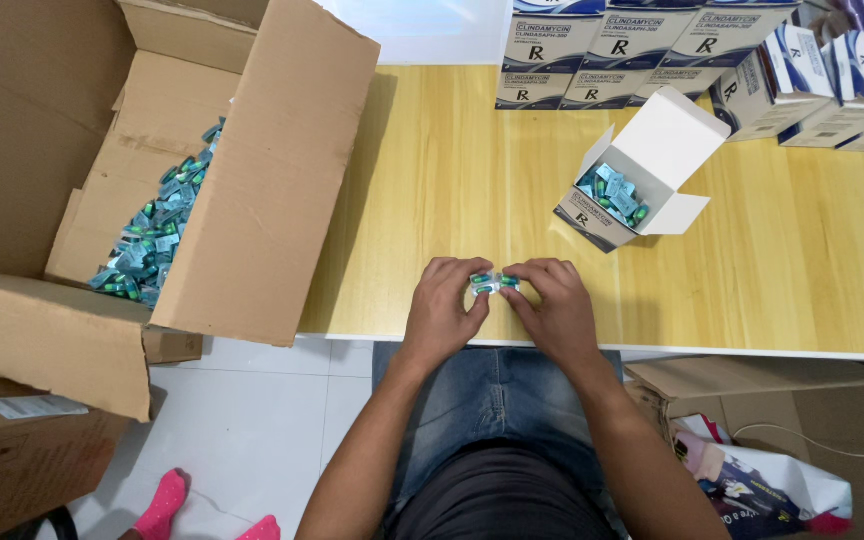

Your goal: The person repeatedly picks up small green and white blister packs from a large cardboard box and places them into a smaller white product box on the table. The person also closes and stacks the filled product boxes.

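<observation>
My left hand (442, 310) and my right hand (550, 308) meet over the front edge of the light wooden table (772, 270). Together they pinch a small stack of silvery blister strips with green capsules (493, 283) between thumbs and fingertips. Beyond them, to the right, a small white carton (642, 160) stands tilted with its flaps open, holding several of the same strips (614, 195). On my left a large brown cardboard box (262, 170) lies open with a heap of loose strips (152, 235) inside.
Stacked white and blue cartons (642, 50) line the far edge of the table, more at the far right (832, 85). A brown box with a bag (772, 470) sits on the floor at my right. Another person's pink-socked feet (167, 505) show at lower left.
</observation>
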